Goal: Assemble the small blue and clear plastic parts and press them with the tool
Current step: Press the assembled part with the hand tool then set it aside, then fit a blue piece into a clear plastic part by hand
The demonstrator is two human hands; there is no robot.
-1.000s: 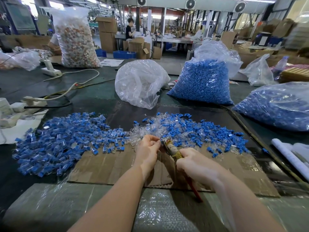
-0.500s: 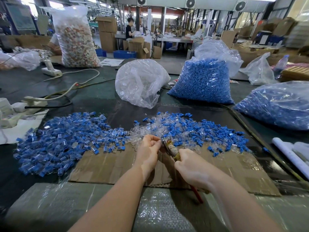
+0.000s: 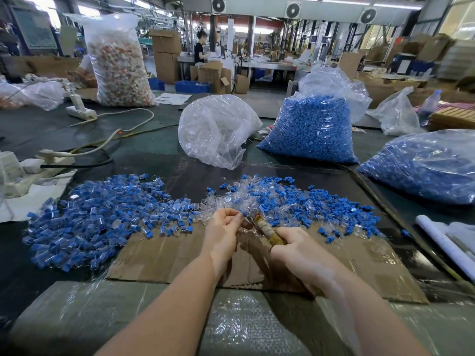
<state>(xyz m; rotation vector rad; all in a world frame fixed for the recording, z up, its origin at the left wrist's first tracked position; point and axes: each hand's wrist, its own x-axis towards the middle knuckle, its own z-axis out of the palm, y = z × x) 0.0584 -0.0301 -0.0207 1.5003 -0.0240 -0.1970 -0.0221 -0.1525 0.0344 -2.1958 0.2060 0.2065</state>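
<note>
Both arms reach forward over a flat piece of cardboard (image 3: 164, 255) on the dark table (image 3: 144, 155). The left hand (image 3: 223, 233) is turned thumb-up, and its curled fingertips (image 3: 237, 216) pinch a small blue and clear part (image 3: 243, 214) right at the tip of the tool (image 3: 267, 231). The right hand (image 3: 299, 253) is wrapped around the tool's handle, with the fingers closed on it. The tool slants up and to the left, so its metal end meets the part. The hands are close together, almost touching.

Behind the hands, loose blue and clear parts (image 3: 295, 201) lie in a heap at the far edge of the cardboard. To the left is a bigger pile of put-together parts (image 3: 97, 217).

Farther back stand plastic bags. One clear bag (image 3: 216, 129) looks to hold clear pieces. Next to it, a bag of blue pieces (image 3: 311, 132) is full and open at the top. Another blue-filled bag (image 3: 421, 170) lies on its side at the right. A tall bag of pale and orange bits (image 3: 118, 62) stands far back on the left.

Compared with a second ago, the hands are in nearly the same spot. The left fingertips have moved a little closer to the tool's tip, and the red end of the handle is now hidden under the right hand.
</note>
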